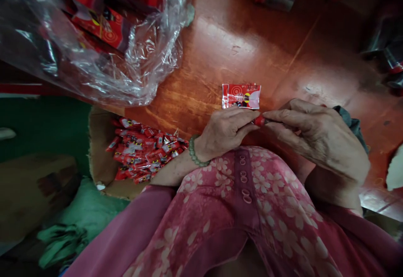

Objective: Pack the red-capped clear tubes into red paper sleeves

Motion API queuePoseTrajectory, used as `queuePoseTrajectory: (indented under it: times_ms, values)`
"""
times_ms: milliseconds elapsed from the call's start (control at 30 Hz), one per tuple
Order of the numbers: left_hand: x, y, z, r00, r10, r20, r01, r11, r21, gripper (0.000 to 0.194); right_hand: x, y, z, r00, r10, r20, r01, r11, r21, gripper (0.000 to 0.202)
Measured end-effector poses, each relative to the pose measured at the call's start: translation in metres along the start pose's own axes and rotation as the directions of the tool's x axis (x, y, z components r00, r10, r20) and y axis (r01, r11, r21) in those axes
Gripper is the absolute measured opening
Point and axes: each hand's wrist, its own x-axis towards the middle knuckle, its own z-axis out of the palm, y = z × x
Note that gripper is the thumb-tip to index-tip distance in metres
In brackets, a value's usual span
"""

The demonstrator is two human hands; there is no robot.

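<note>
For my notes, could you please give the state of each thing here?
Clear bag: crumpled, open
Cardboard box: open, red packets inside
Packet on the table: lying flat
Small red item: held, mostly hidden
Left hand: fingers pinching the item
Right hand: fingers pinching its other end

On the table (208,46): at far left, bag (147,79) with packs (103,27) inside; centrally, packet (241,96). Near left, box (102,142) with sachets (145,151) inside.

1 small red piece (259,120) is pinched between left hand (223,132) and right hand (317,136), near 1 flat red-and-pink packet (242,96).
</note>
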Motion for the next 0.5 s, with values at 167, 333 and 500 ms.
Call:
queuePoseTrajectory:
  times_ms: [167, 333, 500]
  values:
    - [-0.0032, -0.0038, 0.002, 0.999, -0.028, -0.02, 0.027, 0.997, -0.069, 0.023, 0.0055, 0.0034, -0.0003, 0.999, 0.029, 0.017, -0.031, 0.987, 0.159, 0.032]
    - [-0.0031, -0.003, 0.0047, 1.0, -0.021, -0.002, 0.021, 1.0, -0.02, 0.023, 0.0053, -0.0003, -0.001, 0.999, 0.015, 0.03, -0.014, 1.0, -0.018, 0.035]
    - [-0.0002, -0.0008, 0.0056, 1.0, -0.022, 0.013, 0.021, 0.998, 0.063, 0.025, 0.0095, 0.0052, 0.0007, 1.0, 0.028, 0.002, -0.027, 0.986, 0.163, 0.024]
